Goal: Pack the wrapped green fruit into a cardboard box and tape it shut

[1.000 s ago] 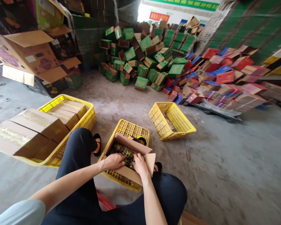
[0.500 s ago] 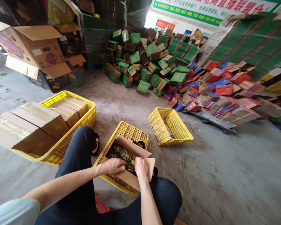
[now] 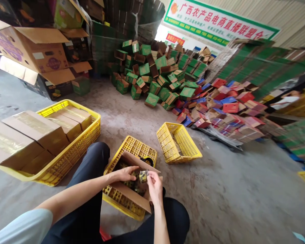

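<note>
My right hand (image 3: 155, 186) pinches a small round fruit (image 3: 143, 176) in clear, dark-dotted wrapping, lifted over the open cardboard box (image 3: 132, 195). Over the same box is my left hand (image 3: 125, 174), its fingers spread and thumb apart, near more wrapped fruits (image 3: 129, 184) inside. Whether its fingertips touch them I cannot tell. The box rests on an upturned yellow crate (image 3: 134, 145) between my knees. Behind the box, on that crate, lies a black and yellow round object (image 3: 149, 160), partly covered.
To the left, a yellow crate (image 3: 96, 130) holds several taped cartons (image 3: 33, 127). A smaller yellow crate (image 3: 165, 149) stands ahead on the right. Farther off are heaps of green boxes (image 3: 152, 99) and red and blue boxes (image 3: 230, 107), plus stacked large cartons (image 3: 49, 56) at the left.
My right hand has come up out of the box with a wrapped fruit. My left hand has shifted from the box's near edge to over its contents, fingers spreading. The view has tilted up.
</note>
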The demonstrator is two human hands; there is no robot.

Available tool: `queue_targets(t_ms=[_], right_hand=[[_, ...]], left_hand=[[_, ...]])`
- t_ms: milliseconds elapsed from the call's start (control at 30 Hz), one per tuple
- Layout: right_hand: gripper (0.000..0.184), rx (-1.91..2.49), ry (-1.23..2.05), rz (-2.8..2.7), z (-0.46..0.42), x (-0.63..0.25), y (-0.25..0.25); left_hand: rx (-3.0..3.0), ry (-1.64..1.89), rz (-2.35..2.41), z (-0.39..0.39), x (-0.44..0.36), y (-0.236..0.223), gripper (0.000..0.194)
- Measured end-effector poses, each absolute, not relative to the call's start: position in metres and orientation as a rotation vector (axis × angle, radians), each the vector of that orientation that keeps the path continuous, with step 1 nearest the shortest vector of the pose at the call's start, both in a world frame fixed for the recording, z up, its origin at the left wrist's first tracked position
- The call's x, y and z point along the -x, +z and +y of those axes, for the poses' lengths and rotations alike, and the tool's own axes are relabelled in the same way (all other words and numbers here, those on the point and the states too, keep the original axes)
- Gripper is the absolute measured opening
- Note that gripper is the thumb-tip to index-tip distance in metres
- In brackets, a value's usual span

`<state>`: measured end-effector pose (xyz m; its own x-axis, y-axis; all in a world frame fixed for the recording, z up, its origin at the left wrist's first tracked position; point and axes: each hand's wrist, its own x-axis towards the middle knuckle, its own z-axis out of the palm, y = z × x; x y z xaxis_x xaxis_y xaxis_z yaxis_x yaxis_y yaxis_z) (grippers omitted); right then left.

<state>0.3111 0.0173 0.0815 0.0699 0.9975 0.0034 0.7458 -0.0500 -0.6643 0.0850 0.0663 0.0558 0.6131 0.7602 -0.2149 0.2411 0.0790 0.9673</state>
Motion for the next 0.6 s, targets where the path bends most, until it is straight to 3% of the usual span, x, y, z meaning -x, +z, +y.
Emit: queue_targets(t_ms=[67, 167, 300, 600], right_hand=[[0.042, 1.713, 0.916, -1.376, 0.007, -0.312, 0.085], [0.056, 1.438, 1.233, -0.844, -0.003, -0.303, 0.089], [0.061, 1.407, 1.219, -0.698, -0.001, -0.292, 0.099], [0.053, 1.518, 1.253, -0.651, -0.008, -0.295, 0.105]], left_hand=[[-1.251, 0.542, 0.722, 0.064, -0.091, 0.051, 0.093], [-0.991, 0.495, 0.502, 0.059, -0.097, 0.057, 0.08], [-0.925, 0.491, 0.51, 0.061, -0.092, 0.071, 0.065], [-1.288, 0.591, 0.741, 0.066, -0.098, 0.049, 0.07]])
